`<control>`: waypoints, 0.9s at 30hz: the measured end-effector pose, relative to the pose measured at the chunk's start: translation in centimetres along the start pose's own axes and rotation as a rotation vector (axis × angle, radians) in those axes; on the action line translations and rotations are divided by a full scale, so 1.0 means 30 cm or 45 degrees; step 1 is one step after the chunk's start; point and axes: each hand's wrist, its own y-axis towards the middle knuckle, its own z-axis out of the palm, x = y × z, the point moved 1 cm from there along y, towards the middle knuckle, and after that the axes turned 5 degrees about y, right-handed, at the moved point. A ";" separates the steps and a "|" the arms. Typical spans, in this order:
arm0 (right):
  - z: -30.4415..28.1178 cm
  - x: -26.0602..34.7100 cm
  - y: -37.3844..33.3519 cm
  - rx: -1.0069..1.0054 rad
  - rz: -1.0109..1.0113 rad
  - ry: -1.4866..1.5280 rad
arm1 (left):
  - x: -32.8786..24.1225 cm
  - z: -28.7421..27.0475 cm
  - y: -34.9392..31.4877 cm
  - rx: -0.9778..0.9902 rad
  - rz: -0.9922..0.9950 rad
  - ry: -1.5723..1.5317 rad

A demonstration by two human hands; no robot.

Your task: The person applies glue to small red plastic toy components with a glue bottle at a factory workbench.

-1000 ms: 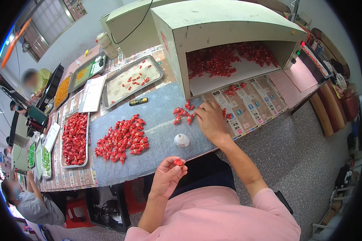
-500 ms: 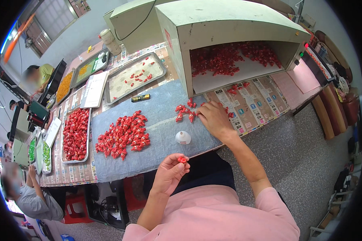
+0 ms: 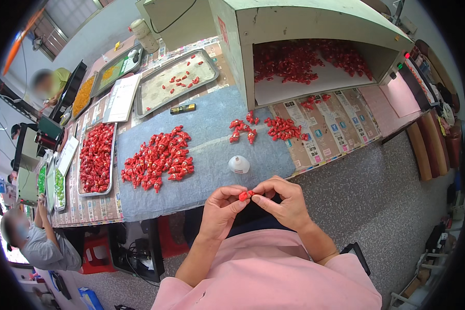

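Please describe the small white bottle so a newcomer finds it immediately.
Start at the large blue cloth. Near its front edge, right of the big red pile, is the bottle. Its whitish, rounded body sets it apart from the red pieces behind it.

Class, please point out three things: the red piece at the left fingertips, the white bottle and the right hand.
Red piece [image 3: 243, 197]: head view, visible middle.
White bottle [image 3: 238, 165]: head view, middle of its body.
Right hand [image 3: 288, 203]: head view, middle of the hand.

Red piece [image 3: 243, 196]; mottled blue cloth [image 3: 210, 169]
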 end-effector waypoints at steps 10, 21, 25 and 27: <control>0.006 -0.029 -0.032 -0.014 -0.022 0.063 | -0.002 0.020 -0.008 -0.004 0.224 0.328; -0.002 -0.020 -0.043 -0.002 -0.107 -0.034 | -0.016 0.048 -0.020 -0.055 0.580 0.812; -0.002 -0.018 -0.046 -0.009 -0.108 -0.034 | -0.020 0.052 -0.018 -0.055 0.647 0.910; -0.003 -0.013 -0.045 -0.014 -0.131 -0.044 | -0.019 0.049 -0.017 -0.060 0.717 1.000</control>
